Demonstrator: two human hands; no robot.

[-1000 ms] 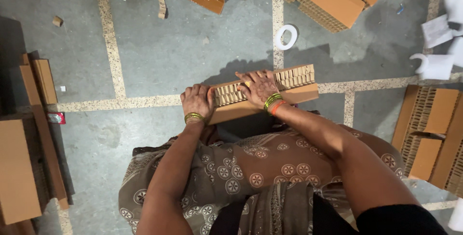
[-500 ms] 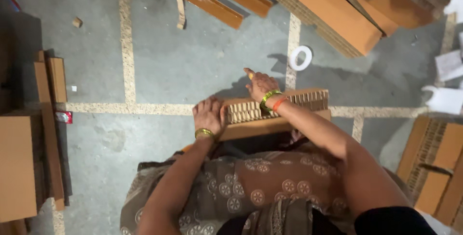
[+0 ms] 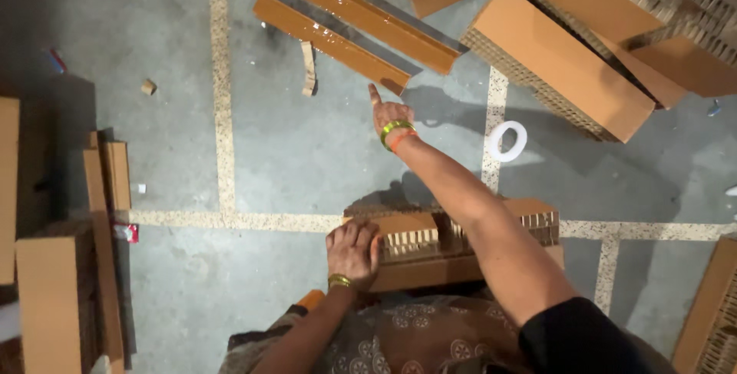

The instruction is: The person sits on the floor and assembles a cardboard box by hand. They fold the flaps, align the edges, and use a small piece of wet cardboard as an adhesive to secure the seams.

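The big honeycomb cardboard slabs (image 3: 568, 59) stacked at the upper right are the bulkiest things near you; they look stiff and light, and they sit well apart from your work. Closer in, the honeycomb cardboard block (image 3: 453, 247) lies on the floor just in front of your knees. It looks light and rigid across its faces but likely crushes at the open cells, so I'd hold it by the flat brown sides. Your left hand (image 3: 352, 252) rests palm-down on its left end, pressing rather than gripping. Your right hand (image 3: 388, 115) is stretched out over the bare floor with nothing in it, fingers loose, forefinger pointing toward the two glossy brown strips (image 3: 345, 32) (wet-looking, possibly slippery or sticky on top, so their edges look the safer hold). A white tape roll (image 3: 507, 141) lies to the right of that arm, and a small cardboard scrap (image 3: 309, 68) sits beside the strips.
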